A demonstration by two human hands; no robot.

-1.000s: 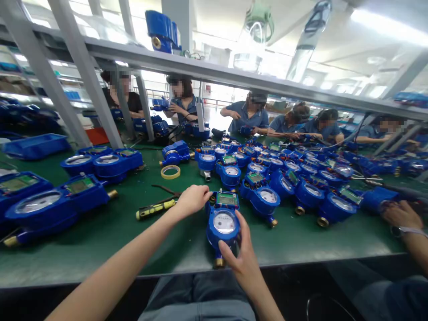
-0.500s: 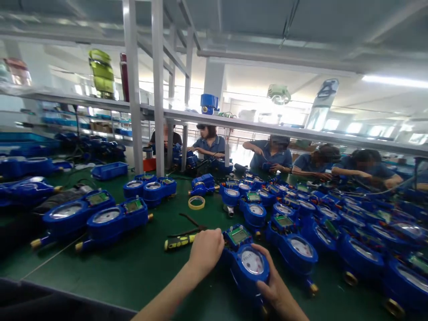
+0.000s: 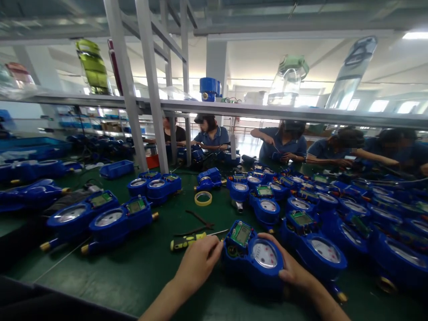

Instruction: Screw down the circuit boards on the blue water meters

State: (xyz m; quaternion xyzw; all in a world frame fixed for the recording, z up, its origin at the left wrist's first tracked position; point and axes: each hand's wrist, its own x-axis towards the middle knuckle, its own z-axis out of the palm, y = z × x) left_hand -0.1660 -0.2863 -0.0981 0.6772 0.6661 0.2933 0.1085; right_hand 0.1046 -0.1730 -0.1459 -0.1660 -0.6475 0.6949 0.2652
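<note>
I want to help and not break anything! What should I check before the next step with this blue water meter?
1. Right hand on the blue water meter: ok, it rests against the rim.
2. Dial facing up: ok.
3. Green display panel uncovered: ok, no hand lies over it.
4. Left hand gripping the yellow-and-black screwdriver: cannot tell, the hand overlaps it from this view.
5. Yellow tape roll away from both hands: ok.
6. Dial glass free of scratches: cannot tell, too small to see.
</note>
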